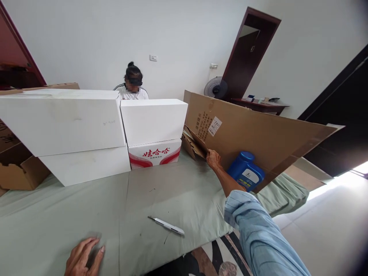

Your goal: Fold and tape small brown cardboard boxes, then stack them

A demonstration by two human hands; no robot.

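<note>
While an opened brown carton (pixel 36 168) sits at the far left of the pale green cloth (pixel 100 211), two long white boxes (pixel 63 122) stand stacked just beside it. Nearer to me, my left hand (pixel 84 258) is empty, fingers loosely curved and parted, low over the cloth; contact with the surface cannot be determined. Behind the boxes a person (pixel 133 82) in a white top faces this way, head lowered. Next, a smaller plain white box (pixel 153 122) rests on a red-and-white printed box (pixel 155 155). In front of these, a slim white knife (pixel 169 226) lies flat, dark tip pointing left. Further right, a folded cardboard piece (pixel 191 145) stands beside the printed box, its right edge pinched by my right hand (pixel 213 159). Behind that hand leans a large brown cardboard panel (pixel 276 140), with a blue jug (pixel 246 170) before it, near my forearm.
</note>
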